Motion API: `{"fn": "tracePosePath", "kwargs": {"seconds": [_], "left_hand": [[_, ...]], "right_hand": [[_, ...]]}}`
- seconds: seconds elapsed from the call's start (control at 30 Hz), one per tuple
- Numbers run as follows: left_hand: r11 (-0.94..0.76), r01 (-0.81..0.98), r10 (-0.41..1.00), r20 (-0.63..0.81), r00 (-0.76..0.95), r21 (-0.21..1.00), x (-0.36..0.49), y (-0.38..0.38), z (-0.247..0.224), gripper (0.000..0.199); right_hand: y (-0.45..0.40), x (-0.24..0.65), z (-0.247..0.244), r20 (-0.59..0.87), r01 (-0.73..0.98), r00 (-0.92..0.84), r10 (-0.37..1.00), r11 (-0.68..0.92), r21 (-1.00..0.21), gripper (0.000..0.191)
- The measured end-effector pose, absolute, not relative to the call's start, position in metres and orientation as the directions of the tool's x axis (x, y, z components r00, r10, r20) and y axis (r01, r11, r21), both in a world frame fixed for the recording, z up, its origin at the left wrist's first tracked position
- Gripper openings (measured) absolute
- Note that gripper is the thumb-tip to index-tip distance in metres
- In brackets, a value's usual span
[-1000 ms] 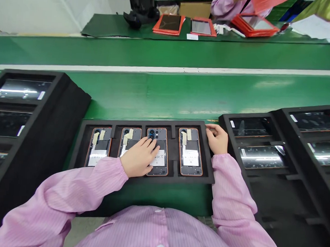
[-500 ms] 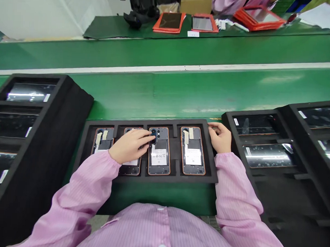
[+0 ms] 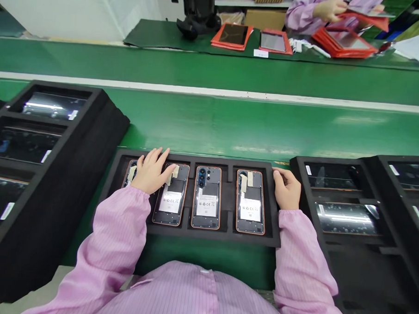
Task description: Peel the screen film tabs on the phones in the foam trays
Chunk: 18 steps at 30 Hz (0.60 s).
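A black foam tray (image 3: pixel 206 236) holds several opened phones with orange rims. My left hand (image 3: pixel 151 173) lies with spread fingers over the leftmost phone (image 3: pixel 130 172), largely hiding it, its thumb reaching the taped top of the second phone (image 3: pixel 169 204). The third phone (image 3: pixel 206 198) has bare camera lenses, while the rightmost phone (image 3: pixel 251 203) carries two strips of pale tape. At the tray's right end, my right hand (image 3: pixel 287 189) rests with curled fingers round the edge of the tray.
Tall stacks of black trays with film-covered phones stand on the left (image 3: pixel 73 169) and on the right (image 3: pixel 357 265). Behind the green surface (image 3: pixel 197 124), red-framed panels (image 3: pixel 232 36) lie on a far bench. Another person's hands (image 3: pixel 330 10) hold a red piece there.
My left hand has moved left from the third phone, uncovering the second one, and its fingers have spread. The view has shifted; my right hand keeps its place at the tray's edge.
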State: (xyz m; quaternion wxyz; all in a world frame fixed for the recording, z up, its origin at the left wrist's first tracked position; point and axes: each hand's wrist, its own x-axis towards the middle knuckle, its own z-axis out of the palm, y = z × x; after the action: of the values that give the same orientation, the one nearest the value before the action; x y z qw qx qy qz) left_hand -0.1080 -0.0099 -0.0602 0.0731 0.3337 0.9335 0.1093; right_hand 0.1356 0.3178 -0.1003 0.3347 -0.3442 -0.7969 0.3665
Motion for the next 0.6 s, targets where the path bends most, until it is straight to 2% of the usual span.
{"fn": "tracePosePath", "kwargs": {"seconds": [0.13,0.6], "left_hand": [[0.739,0.609,0.646,-0.046,-0.762,0.286,-0.11,-0.0092,-0.0589,0.058],[0.726,0.645,0.671,-0.042,-0.74,0.238,-0.1075,-0.0092,-0.0576,0.061]], "right_hand": [[0.3164,0.136,-0.0965,0.304,0.31,-0.557,0.773,0.533,-0.787,0.027],[0.3182,0.1368,-0.0973,0.257,0.342,-0.561,0.787,0.503,-0.793,0.03]]}}
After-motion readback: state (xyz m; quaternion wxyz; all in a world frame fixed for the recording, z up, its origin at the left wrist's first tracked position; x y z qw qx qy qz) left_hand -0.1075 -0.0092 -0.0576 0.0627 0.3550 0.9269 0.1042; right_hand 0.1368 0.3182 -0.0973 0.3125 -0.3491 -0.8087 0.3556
